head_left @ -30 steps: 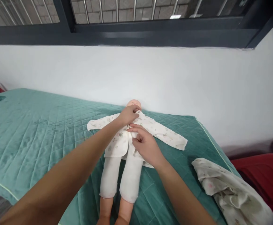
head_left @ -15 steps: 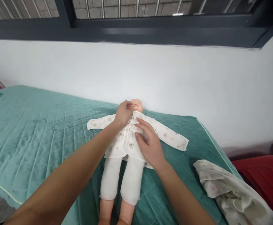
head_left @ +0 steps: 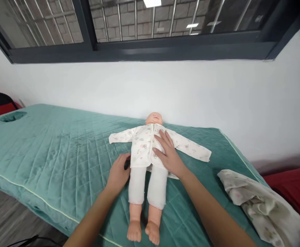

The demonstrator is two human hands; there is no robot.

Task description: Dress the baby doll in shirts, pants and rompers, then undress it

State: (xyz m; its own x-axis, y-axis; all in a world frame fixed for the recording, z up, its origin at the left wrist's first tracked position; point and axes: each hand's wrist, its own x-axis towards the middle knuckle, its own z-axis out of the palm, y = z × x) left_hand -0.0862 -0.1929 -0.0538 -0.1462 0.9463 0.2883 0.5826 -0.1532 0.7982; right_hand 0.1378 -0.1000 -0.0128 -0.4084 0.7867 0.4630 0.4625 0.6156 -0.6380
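Observation:
A baby doll [head_left: 154, 118] lies on its back, its head toward the wall. It wears a white printed jacket [head_left: 142, 145] with both sleeves spread out, and white leg coverings [head_left: 157, 187]; its feet are bare. My right hand [head_left: 168, 154] rests with spread fingers on the jacket's front. Beside the jacket's lower left edge is my left hand [head_left: 119, 171], its fingers curled near the hem; what they hold, if anything, is hidden.
A green quilted cover [head_left: 70, 147] lies under the doll. At the right is a crumpled printed cloth [head_left: 260, 206], with a red object [head_left: 294, 192] beyond it. Behind stand a white wall [head_left: 191, 92] and a barred window.
My left hand has moved down from the doll's neck to the jacket's lower left side. My right hand now lies flatter on the chest. The view has shifted, showing the doll's feet.

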